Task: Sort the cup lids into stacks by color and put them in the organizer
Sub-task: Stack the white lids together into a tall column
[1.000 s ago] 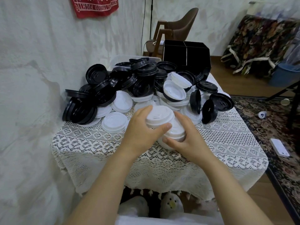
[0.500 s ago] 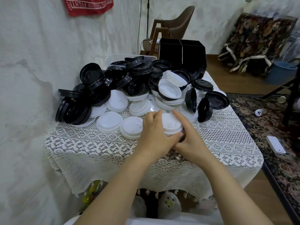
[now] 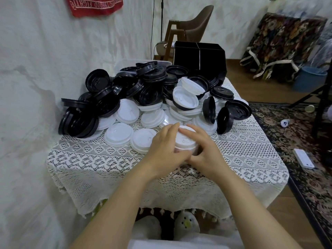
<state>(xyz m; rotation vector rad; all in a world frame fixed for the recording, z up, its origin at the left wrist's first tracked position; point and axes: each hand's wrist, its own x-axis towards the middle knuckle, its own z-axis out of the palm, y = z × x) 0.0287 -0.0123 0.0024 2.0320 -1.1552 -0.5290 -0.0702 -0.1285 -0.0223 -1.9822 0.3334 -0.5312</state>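
Gripping a short stack of white lids [image 3: 185,141] from both sides: left hand [image 3: 164,148] curled round its left, right hand [image 3: 206,151] over top and right. Standing on the lace cloth [image 3: 107,159] near the front edge. Might splay or tip if squeezed unevenly or lifted crooked. Blocking the way to the black organizer [image 3: 199,58] at the far edge: a heap of black lids [image 3: 125,94], easily knocked. Loose white lids [image 3: 118,134] just left

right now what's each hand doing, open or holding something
Left hand: holds the stack of white lids, fingers curled round its left side.
Right hand: holds the same stack, fingers over its top.
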